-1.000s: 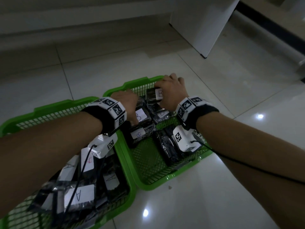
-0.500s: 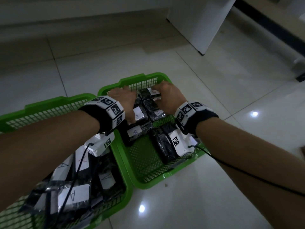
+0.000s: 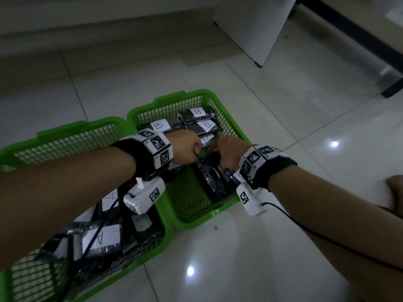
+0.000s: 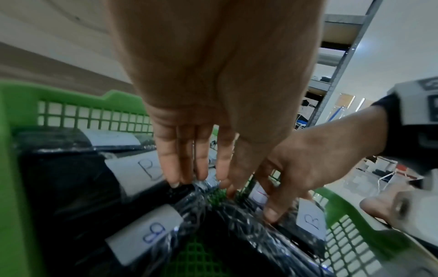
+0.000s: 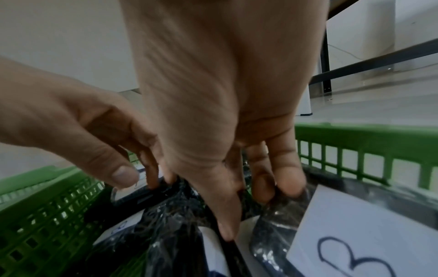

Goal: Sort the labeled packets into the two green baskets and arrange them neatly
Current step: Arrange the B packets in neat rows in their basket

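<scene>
Two hands are pulling back from the basket's far end: left hand and right hand are pinching one packet between them, leaving stacked B packets uncovered beyond the fingertips.

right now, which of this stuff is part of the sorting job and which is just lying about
Part of the job: left basket with the A packets; right basket with the B packets; left hand and right hand, both gripping B packets.
Just lying about: white cabinet; black furniture leg; tiled floor.
</scene>
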A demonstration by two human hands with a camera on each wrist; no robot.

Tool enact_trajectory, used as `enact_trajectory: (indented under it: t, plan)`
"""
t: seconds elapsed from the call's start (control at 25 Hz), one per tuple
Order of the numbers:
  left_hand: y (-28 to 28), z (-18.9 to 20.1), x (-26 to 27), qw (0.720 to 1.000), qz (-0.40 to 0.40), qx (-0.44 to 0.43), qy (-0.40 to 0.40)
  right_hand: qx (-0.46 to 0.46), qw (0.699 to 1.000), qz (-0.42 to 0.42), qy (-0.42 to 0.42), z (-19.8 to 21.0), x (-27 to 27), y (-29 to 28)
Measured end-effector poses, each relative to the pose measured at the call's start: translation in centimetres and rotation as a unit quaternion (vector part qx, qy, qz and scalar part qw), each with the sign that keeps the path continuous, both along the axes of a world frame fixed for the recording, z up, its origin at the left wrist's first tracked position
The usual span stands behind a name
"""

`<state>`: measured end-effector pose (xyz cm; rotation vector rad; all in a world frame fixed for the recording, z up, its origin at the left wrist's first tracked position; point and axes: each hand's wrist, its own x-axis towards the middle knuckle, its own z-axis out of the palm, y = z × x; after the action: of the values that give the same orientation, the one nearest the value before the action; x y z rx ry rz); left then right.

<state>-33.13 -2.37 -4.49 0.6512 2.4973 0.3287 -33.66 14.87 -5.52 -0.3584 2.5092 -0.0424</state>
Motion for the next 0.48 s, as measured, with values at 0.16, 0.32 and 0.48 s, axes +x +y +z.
enact_trajectory:
  t: [0.16,0.32,0.48]
  plan:
    - [-0.7,-0.5,0.5,0.998,0.021,0.036,-0.036,-0.031,0.999,0.027,0.014,1.6,-0.9,0.6]
    - [-0.5,-0.2,-0.2,0.965,0.144,0.207,-0.066,-0.173,0.983,-0.051,-0.037,4.7,-2.2,3.6]
    - [1.5,0.9,0.3,0.891,0.227,0.367,-0.143,-0.355,0.924,-0.133,-0.048,6.2,-1.8,4.2]
